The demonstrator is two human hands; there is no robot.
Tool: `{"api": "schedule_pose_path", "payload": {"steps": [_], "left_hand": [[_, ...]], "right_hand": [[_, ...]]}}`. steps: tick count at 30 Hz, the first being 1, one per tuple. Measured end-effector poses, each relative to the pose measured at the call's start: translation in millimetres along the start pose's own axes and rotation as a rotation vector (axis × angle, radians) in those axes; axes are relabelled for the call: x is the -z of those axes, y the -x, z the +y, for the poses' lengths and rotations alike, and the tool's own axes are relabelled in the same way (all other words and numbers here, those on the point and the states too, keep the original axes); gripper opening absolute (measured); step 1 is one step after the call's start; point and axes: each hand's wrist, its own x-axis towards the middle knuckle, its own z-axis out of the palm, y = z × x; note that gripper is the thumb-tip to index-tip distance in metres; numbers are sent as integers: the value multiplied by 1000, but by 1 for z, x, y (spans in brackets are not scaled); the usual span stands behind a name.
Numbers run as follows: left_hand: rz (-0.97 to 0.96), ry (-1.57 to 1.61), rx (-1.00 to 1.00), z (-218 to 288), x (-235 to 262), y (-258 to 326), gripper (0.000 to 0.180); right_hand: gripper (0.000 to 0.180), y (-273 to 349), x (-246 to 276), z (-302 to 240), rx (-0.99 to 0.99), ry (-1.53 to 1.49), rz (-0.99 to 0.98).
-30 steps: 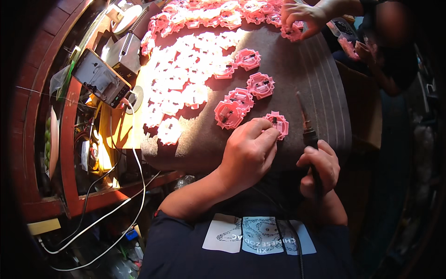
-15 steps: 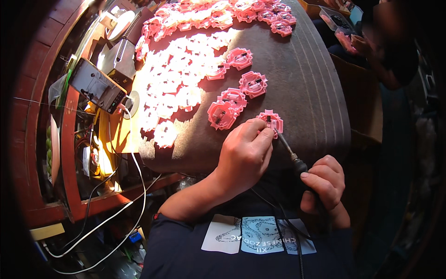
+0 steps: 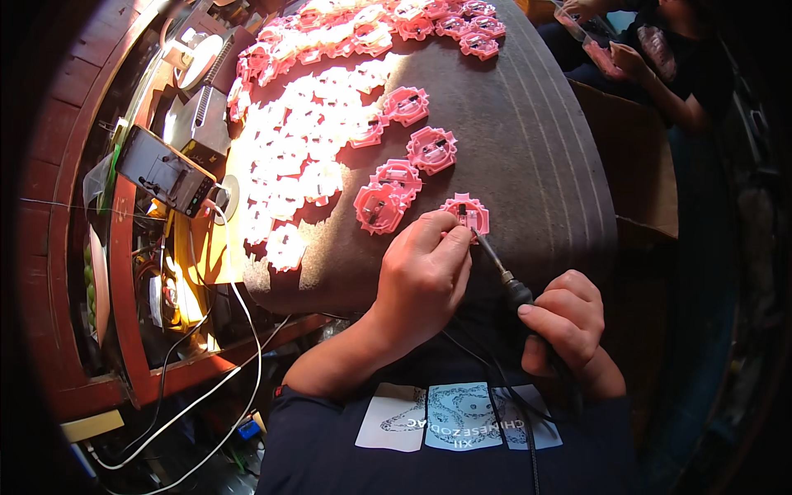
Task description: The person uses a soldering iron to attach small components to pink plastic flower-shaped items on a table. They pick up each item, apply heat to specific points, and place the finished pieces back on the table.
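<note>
My right hand (image 3: 567,322) is wrapped round the dark handle of a soldering iron (image 3: 501,268), its cord trailing down in front of my shirt. The iron's metal tip points up and left to the near edge of a pink plastic housing (image 3: 472,216), which has a small black part inside. At that same edge, the fingertips of my left hand (image 3: 425,268) are pinched together; what is between them is hidden. Left of this piece lie a few more pink housings (image 3: 382,206) with dark parts in them, two of them touching.
Many pink housings (image 3: 305,132) cover the sunlit left and far side of the dark tabletop (image 3: 511,140). A phone (image 3: 165,171) with a white cable stands at left, near a grey box (image 3: 200,115). At far right, another person's hands (image 3: 631,62) hold a clear container.
The whole view has shifted a little, so the table and my hands sit farther left. The iron's tip stays at the same housing. The other person's arms show more.
</note>
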Motion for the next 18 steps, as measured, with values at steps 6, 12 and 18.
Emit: {"api": "schedule_pose_path", "payload": {"steps": [6, 12, 18], "left_hand": [[5, 1, -8, -1, 0, 0, 24], [0, 3, -15, -1, 1, 0, 23], [-2, 1, -12, -1, 2, 0, 23]], "right_hand": [[25, 1, 4, -1, 1, 8, -60], [28, 5, 8, 0, -24, -5, 34], [40, -2, -3, 7, -78, 85, 89]]}}
